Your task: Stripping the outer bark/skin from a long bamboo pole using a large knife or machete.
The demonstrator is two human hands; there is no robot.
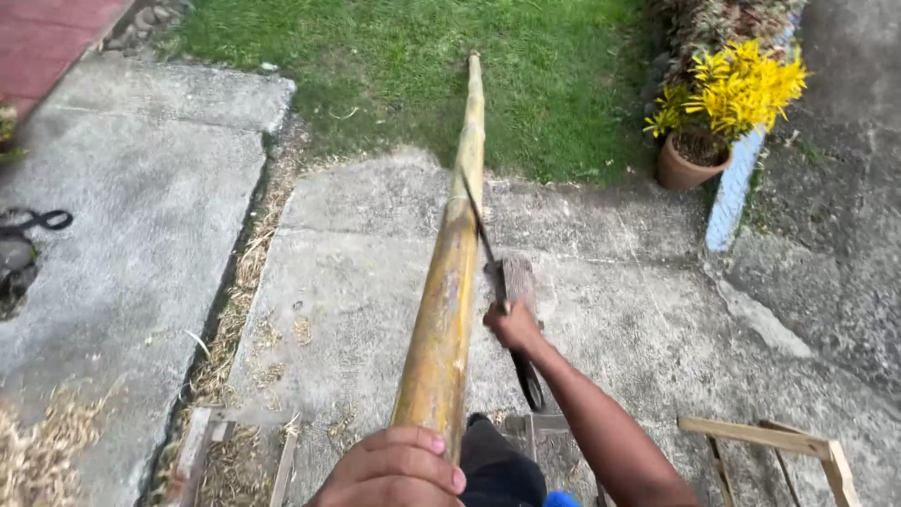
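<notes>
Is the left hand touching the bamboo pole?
Touching. The head view shows the left hand clasped over the near end of the bamboo pole, with its fingers pressed against it.

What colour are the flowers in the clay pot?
Bright yellow flowers, seen in the head view.

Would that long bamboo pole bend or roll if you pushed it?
The bamboo pole looks thick and straight, so it's probably stiff. It's round, so it could roll if the left hand let go. Its skin looks smooth, maybe slippery.
</notes>
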